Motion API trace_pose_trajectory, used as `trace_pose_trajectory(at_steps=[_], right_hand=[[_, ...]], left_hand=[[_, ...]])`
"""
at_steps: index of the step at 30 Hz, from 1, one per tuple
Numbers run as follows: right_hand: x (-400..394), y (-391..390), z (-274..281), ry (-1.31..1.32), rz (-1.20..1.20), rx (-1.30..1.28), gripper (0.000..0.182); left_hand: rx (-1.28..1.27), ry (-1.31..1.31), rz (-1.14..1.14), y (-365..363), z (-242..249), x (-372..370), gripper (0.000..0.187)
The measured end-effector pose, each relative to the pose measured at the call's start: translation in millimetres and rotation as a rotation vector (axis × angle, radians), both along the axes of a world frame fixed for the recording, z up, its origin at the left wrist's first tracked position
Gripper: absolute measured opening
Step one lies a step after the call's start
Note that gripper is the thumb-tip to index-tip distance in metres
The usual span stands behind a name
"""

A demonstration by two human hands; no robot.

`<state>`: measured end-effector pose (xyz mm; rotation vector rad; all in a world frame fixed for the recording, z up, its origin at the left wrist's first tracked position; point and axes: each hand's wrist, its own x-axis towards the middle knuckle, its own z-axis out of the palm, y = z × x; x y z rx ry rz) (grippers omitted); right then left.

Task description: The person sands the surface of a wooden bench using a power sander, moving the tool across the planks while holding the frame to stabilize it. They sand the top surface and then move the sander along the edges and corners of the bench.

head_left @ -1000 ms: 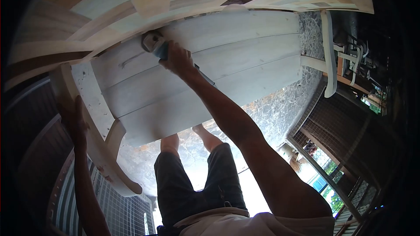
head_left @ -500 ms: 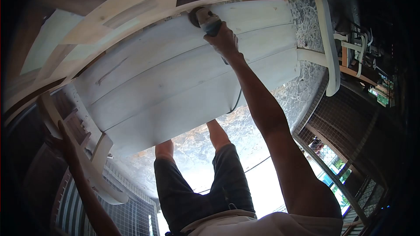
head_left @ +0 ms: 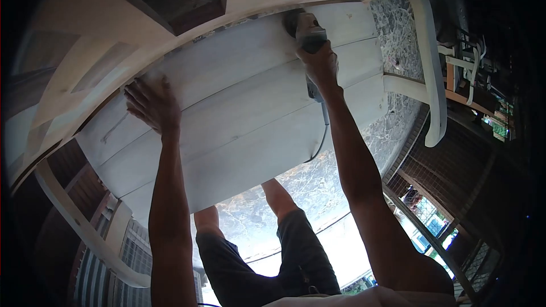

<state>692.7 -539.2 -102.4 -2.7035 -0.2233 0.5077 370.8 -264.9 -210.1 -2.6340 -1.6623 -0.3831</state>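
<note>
My right hand [head_left: 322,67] is wrapped round the body of an angle grinder [head_left: 310,33]. Its dark round head touches or nearly touches the far part of a pale board seat [head_left: 239,116], close to the backrest. A cord hangs from the tool's rear end across the seat. On the left, my left hand [head_left: 154,105] lies on the same seat near its far edge, fingers spread and holding nothing. Lines between the wide planks run across the seat.
A curved wooden backrest [head_left: 136,17] with a dark opening rises along the far side. Pale armrests stand at the left [head_left: 85,230] and right [head_left: 429,68]. Chair-like wooden pieces [head_left: 466,68] are at the far right. My legs stand at the seat's near edge.
My left hand has left the left armrest and now lies on the seat. My right hand has moved the grinder to the right along the far side of the seat.
</note>
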Motion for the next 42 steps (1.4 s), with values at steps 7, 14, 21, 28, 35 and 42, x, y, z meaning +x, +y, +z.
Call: trace_pose_trajectory(at_steps=[7,14,21,28,35,42], right_hand=[[-72,54,9,0.216,0.446,0.003,0.068],[9,17,17,0.12,0.252,0.015,0.067],[0,-3,13,0.113,0.055,0.0,0.067],[-151,61,3,0.222,0.573,0.136,0.066],[-99,22,8,0.144,0.461,0.065,0.068],[-18,-16,12,0.076,0.285,-0.063,0.068]], left_hand=[[-0.011,0.039,-0.007,-6,12,0,0.093],[-0.025,0.035,-0.014,-5,15,1,0.093],[0.003,0.053,-0.018,-5,14,1,0.092],[0.016,0.057,-0.033,-5,14,0,0.084],[0.028,0.064,-0.019,-5,15,1,0.081],[0.023,0.103,-0.015,-6,16,1,0.081]])
